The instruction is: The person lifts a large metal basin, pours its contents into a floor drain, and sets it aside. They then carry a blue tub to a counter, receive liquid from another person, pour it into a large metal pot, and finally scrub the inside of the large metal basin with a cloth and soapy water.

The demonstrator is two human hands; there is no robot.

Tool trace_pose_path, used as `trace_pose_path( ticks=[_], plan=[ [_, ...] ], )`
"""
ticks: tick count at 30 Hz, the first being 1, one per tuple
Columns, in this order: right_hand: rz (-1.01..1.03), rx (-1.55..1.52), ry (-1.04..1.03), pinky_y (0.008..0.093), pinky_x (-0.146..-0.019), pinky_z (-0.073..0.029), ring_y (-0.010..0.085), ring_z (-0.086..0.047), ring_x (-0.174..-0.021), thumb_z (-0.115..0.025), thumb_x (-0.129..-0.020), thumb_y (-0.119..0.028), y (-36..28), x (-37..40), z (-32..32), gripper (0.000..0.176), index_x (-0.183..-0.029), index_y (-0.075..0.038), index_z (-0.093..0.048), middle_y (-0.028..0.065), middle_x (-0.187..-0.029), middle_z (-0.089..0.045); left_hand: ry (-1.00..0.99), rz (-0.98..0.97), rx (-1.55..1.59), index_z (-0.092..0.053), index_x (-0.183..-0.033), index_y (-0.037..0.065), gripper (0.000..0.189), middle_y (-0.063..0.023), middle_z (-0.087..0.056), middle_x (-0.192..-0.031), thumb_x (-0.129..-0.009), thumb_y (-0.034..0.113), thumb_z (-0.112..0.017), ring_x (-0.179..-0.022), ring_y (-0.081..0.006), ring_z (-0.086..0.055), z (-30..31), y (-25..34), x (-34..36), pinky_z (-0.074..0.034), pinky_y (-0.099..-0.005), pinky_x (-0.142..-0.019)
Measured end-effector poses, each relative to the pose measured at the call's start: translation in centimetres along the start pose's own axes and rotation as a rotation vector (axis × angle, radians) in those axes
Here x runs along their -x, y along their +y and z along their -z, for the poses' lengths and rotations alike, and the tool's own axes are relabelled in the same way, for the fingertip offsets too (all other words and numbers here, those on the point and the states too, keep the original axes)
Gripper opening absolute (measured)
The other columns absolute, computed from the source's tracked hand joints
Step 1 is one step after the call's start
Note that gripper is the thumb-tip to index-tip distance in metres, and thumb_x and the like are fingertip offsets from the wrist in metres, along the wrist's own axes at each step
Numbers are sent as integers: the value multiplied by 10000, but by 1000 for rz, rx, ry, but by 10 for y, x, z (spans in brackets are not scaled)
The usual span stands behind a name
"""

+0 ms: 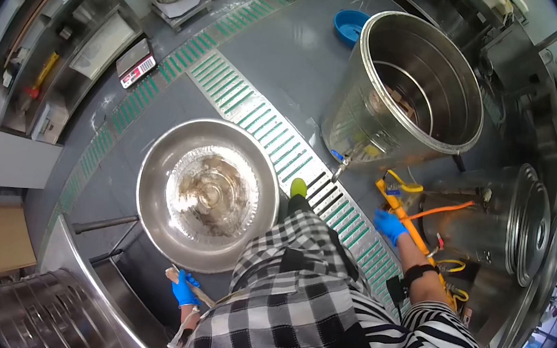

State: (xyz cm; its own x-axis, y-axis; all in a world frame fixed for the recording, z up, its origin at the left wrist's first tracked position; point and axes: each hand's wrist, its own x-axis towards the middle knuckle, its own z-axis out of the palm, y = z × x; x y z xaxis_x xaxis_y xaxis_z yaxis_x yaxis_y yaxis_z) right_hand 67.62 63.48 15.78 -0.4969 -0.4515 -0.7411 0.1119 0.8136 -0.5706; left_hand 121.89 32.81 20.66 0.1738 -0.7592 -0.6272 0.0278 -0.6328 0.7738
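My left hand [185,290], in a blue glove, is closed around a pale wooden-looking handle [197,294] just below the rim of a large shallow steel basin [153,172] that holds a film of brownish water. My right hand [390,225], also blue-gloved, grips an orange spray wand [399,210] with a yellow trigger, beside the tap of a tall steel pot [361,125]. An orange hose [446,210] runs from the wand to the right.
A green-slatted floor drain [258,112] crosses the grey floor diagonally. A blue bowl [350,24] lies behind the tall pot. Lidded steel drums [529,226] stand at right, a scale [136,63] and shelving [49,55] at left, steel counters at lower left.
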Motion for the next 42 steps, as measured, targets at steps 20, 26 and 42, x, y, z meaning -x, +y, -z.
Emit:
trace_pose_path(
  ticks=[20, 26, 42],
  plan=[
    [465, -221, 491, 240, -666, -412, 105, -481, -708, -497, -796, -94, -203, 35, 78, 378, -1170, -116, -447, 49, -837, -543, -26, -3, -26, -449, -764, 63, 141, -36, -433, -563, -794, 189, -503, -388, -139, -414, -151, 30, -59, -364, -268, -341],
    [613, 110, 712, 293, -644, -432, 212, -522, -716, -542, -736, -86, -226, 12, 111, 476, -1190, -102, -400, 131, -893, -502, -129, -94, -106, -437, -832, 64, 128, -26, -412, -547, -807, 186, -465, -396, -120, -406, -246, 96, -40, -348, -253, -337],
    [493, -64, 806, 282, -645, -414, 177, -502, -688, -539, -764, -114, -401, -137, 150, 397, -1147, -77, -442, 99, -930, -517, -134, -131, -211, -458, -876, 83, 239, -29, -457, -603, -787, 301, -499, -460, -138, -441, -401, 229, -289, -342, -263, -387]
  ],
)
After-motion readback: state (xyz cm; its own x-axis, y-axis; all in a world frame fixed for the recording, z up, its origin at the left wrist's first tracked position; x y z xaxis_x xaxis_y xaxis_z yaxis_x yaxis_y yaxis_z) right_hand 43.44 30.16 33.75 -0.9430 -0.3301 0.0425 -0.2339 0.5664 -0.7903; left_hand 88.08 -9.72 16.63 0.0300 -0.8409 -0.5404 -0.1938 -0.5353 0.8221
